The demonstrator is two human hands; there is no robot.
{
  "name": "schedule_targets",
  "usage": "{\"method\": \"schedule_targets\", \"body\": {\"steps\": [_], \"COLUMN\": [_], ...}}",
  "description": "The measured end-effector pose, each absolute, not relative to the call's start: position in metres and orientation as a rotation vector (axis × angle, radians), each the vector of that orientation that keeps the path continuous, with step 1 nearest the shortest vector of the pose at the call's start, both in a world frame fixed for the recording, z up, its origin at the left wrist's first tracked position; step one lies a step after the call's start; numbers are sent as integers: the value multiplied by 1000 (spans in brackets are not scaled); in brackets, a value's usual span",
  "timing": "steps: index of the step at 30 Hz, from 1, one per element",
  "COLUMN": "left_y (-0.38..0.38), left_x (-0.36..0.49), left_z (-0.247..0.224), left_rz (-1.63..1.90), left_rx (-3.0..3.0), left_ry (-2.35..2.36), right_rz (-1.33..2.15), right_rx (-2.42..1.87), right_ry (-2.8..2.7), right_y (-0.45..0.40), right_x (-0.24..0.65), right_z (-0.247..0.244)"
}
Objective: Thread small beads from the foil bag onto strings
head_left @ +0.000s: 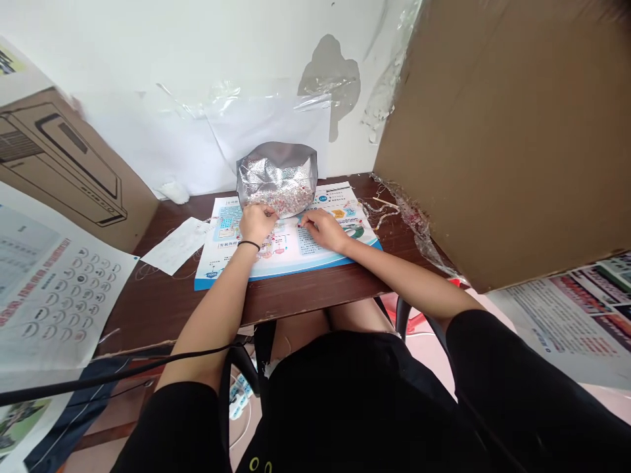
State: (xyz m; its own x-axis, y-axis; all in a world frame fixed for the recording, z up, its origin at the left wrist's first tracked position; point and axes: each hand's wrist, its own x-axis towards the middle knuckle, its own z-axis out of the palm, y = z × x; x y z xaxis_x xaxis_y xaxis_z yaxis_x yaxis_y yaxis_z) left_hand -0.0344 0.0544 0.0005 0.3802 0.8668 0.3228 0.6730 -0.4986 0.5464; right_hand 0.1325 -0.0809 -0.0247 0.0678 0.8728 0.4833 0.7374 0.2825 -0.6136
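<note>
An open silver foil bag (279, 177) with many small red and white beads (288, 200) in it stands at the back of a printed paper sheet (300, 253). Just in front of the bag's left part is my left hand (256, 223), its fingers closed in a pinch; what they hold is too small to name. My right hand (323, 230) rests over the sheet to the right, thumb and fingers curled together near a tiny dark red bead. Whatever lies between its fingertips cannot be made out. More small beads are scattered on the sheet between and below the hands.
Beaded strands (382, 210) lie on the brown table (300, 295) at the right, beside crumpled clear plastic (421, 226). A white paper (175, 246) is at the left. Cardboard panels (493, 131) stand at both sides, and a black cable (123, 376) crosses the lower left.
</note>
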Motion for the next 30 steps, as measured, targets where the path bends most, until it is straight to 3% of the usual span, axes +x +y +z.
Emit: {"method": "schedule_targets", "body": {"steps": [6, 12, 19, 30], "left_y": [48, 36, -14, -15], "left_x": [-34, -29, -10, -16], "left_z": [6, 10, 1, 11], "left_rz": [810, 1146, 766, 606], "left_rx": [2246, 2083, 1411, 1145], "left_ry": [1386, 1082, 733, 678], "right_rz": [206, 257, 80, -21], "right_rx": [-1540, -1572, -1523, -1425], "right_ry": [-1669, -1594, -1512, -1570], "right_y": [-82, -86, -91, -93], "right_x": [135, 136, 145, 143], "right_z": [-22, -17, -7, -9]}}
